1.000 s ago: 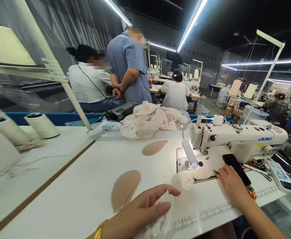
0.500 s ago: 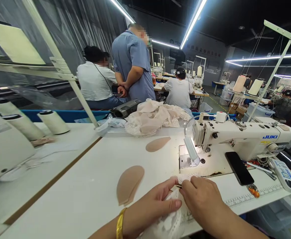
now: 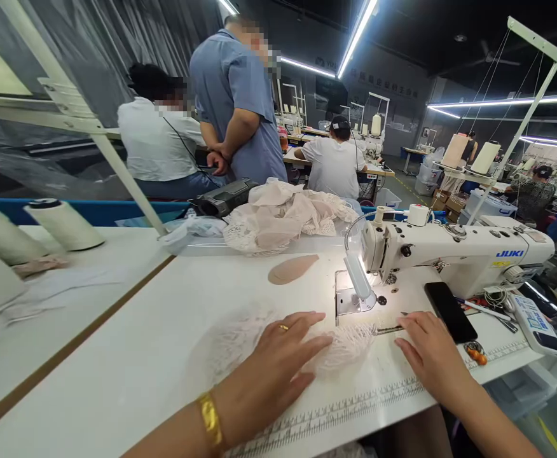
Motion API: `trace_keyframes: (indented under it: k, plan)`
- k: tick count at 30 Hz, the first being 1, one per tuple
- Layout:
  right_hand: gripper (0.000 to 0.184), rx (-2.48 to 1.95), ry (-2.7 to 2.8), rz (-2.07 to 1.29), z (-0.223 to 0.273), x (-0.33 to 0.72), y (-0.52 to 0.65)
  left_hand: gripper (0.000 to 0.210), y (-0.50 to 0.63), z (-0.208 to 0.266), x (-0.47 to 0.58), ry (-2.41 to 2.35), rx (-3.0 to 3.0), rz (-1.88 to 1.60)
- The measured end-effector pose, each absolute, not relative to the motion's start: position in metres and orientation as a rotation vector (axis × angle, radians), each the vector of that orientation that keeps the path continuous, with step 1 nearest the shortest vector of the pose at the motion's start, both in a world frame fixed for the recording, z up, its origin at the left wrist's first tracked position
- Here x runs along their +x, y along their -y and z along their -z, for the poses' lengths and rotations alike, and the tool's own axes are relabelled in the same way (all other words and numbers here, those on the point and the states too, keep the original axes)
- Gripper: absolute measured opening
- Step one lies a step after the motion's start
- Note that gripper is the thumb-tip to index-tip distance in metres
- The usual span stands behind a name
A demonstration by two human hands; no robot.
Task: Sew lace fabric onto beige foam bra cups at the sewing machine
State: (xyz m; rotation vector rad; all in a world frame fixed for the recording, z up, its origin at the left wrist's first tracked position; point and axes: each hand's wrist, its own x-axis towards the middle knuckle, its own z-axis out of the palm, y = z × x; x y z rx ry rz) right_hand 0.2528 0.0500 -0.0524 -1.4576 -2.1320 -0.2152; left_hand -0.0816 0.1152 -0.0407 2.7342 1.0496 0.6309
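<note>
A piece of white lace fabric point(image 3: 350, 346) lies on the sewing table in front of the machine. My left hand point(image 3: 283, 359) is over it, fingers spread, with a blurred stretch of lace spreading out to its left. To the right of the lace is my right hand point(image 3: 433, 350), thumb and fingers apart, near the edge of the machine bed. A small dark tip shows by its fingertips, too small to name. Beyond my left hand a beige teardrop-shaped pad point(image 3: 292, 270) lies flat. The white sewing machine point(image 3: 450, 248) stands behind, its lamp point(image 3: 359, 277) lit.
A heap of beige lace fabric point(image 3: 288, 213) sits at the table's back. Right of the needle area lie a black phone point(image 3: 450, 312), an orange-handled small item point(image 3: 475, 353) and a control box point(image 3: 538, 324). Thread cones point(image 3: 63, 222) stand left. Co-workers point(image 3: 336, 159) are ahead.
My hands were together gripping white lace at the table's front; now they are apart and the lace lies on the table. The larger beige pads at left are now hidden by blurred lace.
</note>
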Motion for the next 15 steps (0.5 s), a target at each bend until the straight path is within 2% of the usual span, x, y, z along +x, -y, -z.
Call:
trace_keyframes:
  k: [1, 2, 6, 12, 13, 15]
  plan:
    - [0.022, -1.385, 2.144, 0.070, 0.050, 0.244, -0.047, 0.032, -0.117, 0.044, -0.075, -1.031, 2.702, -0.625]
    - [0.020, -1.317, 2.157, -0.063, 0.048, 0.236, -0.045, 0.029, -0.120, 0.043, -0.070, -1.005, 2.661, -0.608]
    - [0.026, -1.154, 2.148, -0.306, 0.037, 0.208, -0.043, 0.030, -0.125, 0.018, -0.064, -0.971, 2.382, -0.566]
    - [0.078, -0.973, 2.024, -0.499, 0.027, 0.178, -0.050, 0.035, -0.109, -0.015, -0.056, -1.017, 2.010, -0.669]
    - [0.077, -0.970, 1.985, -0.580, 0.026, 0.172, -0.050, 0.035, -0.107, -0.017, -0.054, -1.031, 1.967, -0.695]
    - [0.056, -1.006, 1.852, -0.763, 0.027, 0.161, -0.050, 0.037, -0.104, -0.017, -0.048, -1.076, 1.901, -0.745]
